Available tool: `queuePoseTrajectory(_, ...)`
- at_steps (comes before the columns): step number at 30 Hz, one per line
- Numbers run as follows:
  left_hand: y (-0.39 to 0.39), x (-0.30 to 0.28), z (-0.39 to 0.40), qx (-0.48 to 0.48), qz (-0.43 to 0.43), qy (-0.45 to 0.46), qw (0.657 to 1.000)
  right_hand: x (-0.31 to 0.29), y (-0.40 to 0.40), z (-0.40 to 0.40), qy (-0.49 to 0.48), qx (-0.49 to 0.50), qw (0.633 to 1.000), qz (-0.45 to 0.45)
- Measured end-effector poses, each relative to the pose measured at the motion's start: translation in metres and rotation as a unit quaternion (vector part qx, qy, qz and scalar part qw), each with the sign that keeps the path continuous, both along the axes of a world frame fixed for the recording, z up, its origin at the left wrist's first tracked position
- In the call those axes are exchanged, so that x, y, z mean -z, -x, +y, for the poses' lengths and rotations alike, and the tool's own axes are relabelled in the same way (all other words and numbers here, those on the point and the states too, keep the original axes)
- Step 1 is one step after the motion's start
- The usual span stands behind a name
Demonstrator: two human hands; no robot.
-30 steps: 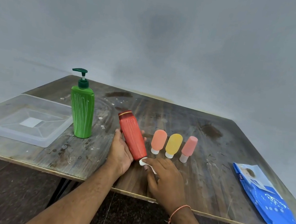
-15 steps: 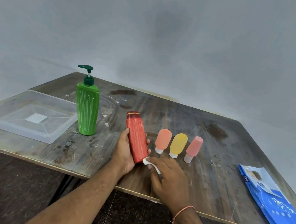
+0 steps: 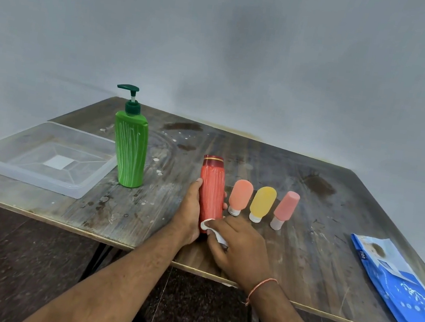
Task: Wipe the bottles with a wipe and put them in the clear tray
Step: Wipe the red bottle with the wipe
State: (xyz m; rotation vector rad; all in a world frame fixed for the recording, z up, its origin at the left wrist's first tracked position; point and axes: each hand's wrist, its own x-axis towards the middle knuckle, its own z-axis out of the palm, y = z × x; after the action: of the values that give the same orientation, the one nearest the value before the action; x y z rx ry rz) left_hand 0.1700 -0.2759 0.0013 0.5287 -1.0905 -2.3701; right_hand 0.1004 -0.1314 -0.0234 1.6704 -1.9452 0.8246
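My left hand (image 3: 190,213) grips a red bottle (image 3: 212,187) near its lower end and holds it nearly upright over the table. A small white wipe (image 3: 210,227) is held by my right hand (image 3: 237,248) against the bottle's bottom end. To the right stand three small squeeze bottles on their caps: orange (image 3: 240,197), yellow (image 3: 262,204) and pink (image 3: 285,209). A tall green pump bottle (image 3: 129,154) stands to the left. The clear tray (image 3: 28,174) lies at the table's left end with nothing in it.
A blue pack of wipes (image 3: 395,282) lies at the right, near the front edge of the worn wooden table (image 3: 318,229). A grey wall rises close behind the table. Dark floor shows below the front edge.
The red bottle has swung from leaning left to nearly upright in my left hand. My right hand keeps the wipe at its lower end. The view has shifted a little.
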Motion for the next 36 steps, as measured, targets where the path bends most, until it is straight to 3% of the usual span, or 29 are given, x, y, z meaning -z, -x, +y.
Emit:
queuePoseTrajectory(7, 0.0033, 0.0020, -0.0024, 0.025, 0.008, -0.001, 1.000, 0.0054, 0.0033, -0.0034, 0.042, 0.032, 0.999, 0.011)
queuePoseTrajectory(11, 0.0033, 0.0030, -0.0031, 0.037, 0.013, 0.003, 0.999, 0.0022, -0.0003, 0.0000, 0.031, 0.002, 0.999, 0.021)
queuePoseTrajectory(17, 0.0028, 0.0013, -0.0014, 0.031, 0.019, 0.009, 0.999, 0.0051, 0.0017, -0.0020, 0.061, 0.043, 0.997, 0.021)
queuePoseTrajectory(22, 0.0029, 0.0019, -0.0002, 0.036, 0.026, 0.008, 0.999, 0.0032, -0.0020, 0.0002, 0.041, 0.011, 0.999, 0.025)
queuePoseTrajectory(36, 0.0030, 0.0009, 0.0052, 0.021, 0.020, 0.057, 0.998, 0.0034, -0.0015, -0.0001, 0.069, 0.038, 0.997, 0.027)
